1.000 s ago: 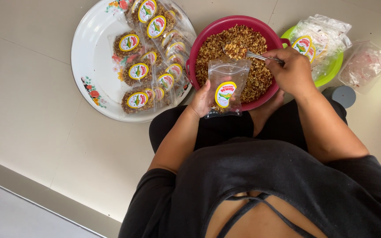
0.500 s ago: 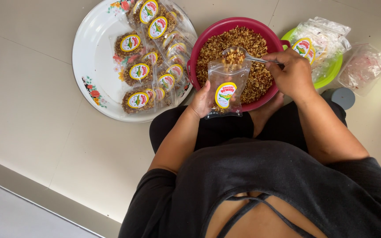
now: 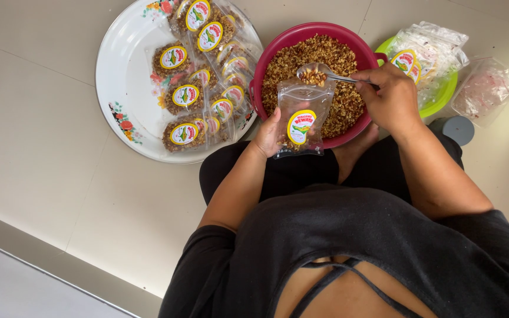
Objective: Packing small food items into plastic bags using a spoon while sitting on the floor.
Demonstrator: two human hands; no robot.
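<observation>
- Holding a small clear plastic pouch (image 3: 303, 121) upright by its side, the left hand (image 3: 268, 134) has its fingers curled round the pouch's edge; the pouch hangs over the near rim of the red bowl, above the person's lap.
- An oval sticker, yellow with a red border and a green figure, sits on the glossy front of the pouch; its mouth stands open at the top.
- Just above that mouth is a metal spoon (image 3: 316, 73), its shiny bowl heaped with brown crumbly bits.
- The right hand (image 3: 389, 100) grips the spoon's thin handle, fingers closed tight around it.
- A round red plastic bowl (image 3: 284, 42) is filled with the same coarse, golden-brown, grainy mix.
- To the left lies a wide white enamel tray (image 3: 125, 76) with painted flowers on its rim; filled pouches (image 3: 198, 88) are piled on it, overlapping, each with the same oval yellow sticker.
- To the right, a lime-green plate (image 3: 437, 103) carries a stack of empty labelled pouches (image 3: 425, 50), crinkled and transparent.
- Further right, a loose clear bag (image 3: 485, 88) with reddish specks lies on the pale, smooth floor, with a grey round lid (image 3: 459, 128) just beside it.
</observation>
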